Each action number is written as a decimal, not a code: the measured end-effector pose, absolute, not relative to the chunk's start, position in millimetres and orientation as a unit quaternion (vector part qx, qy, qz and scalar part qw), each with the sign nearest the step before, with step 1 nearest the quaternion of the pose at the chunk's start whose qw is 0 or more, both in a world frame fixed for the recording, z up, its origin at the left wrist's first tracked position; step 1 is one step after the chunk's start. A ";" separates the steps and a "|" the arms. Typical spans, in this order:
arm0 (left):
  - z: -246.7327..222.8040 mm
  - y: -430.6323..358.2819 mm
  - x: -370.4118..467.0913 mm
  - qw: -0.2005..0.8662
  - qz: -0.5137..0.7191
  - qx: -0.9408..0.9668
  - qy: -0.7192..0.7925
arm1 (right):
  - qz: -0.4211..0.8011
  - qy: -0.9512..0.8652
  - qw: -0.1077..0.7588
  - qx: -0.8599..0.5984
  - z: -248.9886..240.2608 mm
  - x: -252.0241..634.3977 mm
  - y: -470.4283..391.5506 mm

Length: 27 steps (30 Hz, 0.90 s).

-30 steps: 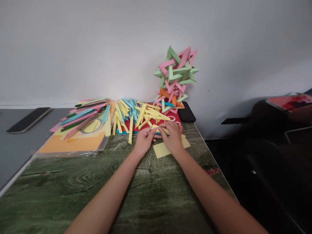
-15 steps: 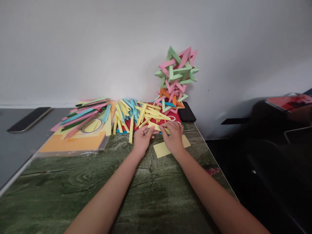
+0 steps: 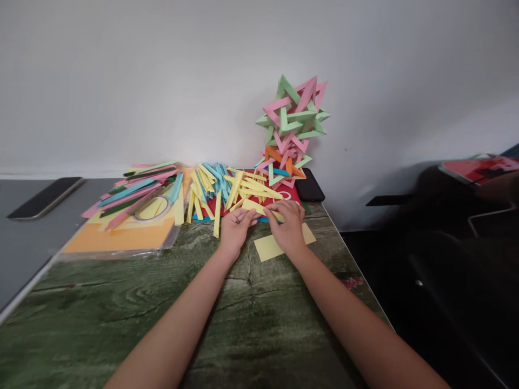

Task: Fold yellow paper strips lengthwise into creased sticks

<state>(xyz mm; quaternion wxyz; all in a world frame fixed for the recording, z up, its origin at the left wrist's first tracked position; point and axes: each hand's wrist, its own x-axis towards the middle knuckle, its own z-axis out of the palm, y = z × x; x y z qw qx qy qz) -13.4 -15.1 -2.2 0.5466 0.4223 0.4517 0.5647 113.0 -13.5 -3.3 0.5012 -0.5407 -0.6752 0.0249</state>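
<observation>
Across the green wood-grain table [image 3: 133,308] in the head view, the left hand [image 3: 235,232] and right hand [image 3: 289,229] pinch a narrow yellow paper piece [image 3: 254,206] (its creases too small to tell) between them. A flat yellow rectangle [image 3: 267,248] lies partly hidden by the right hand; slim folded strips [image 3: 259,189] heap beyond, near a spiky paper star [image 3: 298,116].

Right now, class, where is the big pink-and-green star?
In the head view, the big star is right of centre, in front of the wall, just above the smaller, partly orange star and beyond the right hand.
</observation>
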 end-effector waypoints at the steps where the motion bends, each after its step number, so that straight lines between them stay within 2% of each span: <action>1: -1.9 -15.1 -13.5 0.550 0.562 0.425 0.448 | 0.026 -0.674 0.504 -0.540 -3.0 113.2 -13.7; 6: -2.5 -15.3 -12.5 0.554 0.535 0.449 0.453 | 0.041 -0.682 0.505 -0.528 -0.9 113.0 -14.7; 18: 1.2 -16.8 -12.5 0.538 0.565 0.423 0.461 | 0.042 -0.658 0.520 -0.544 -3.6 113.3 -12.4; 27: 2.1 -16.1 -11.5 0.522 0.575 0.413 0.476 | 0.076 -0.689 0.486 -0.533 -0.4 113.6 -12.7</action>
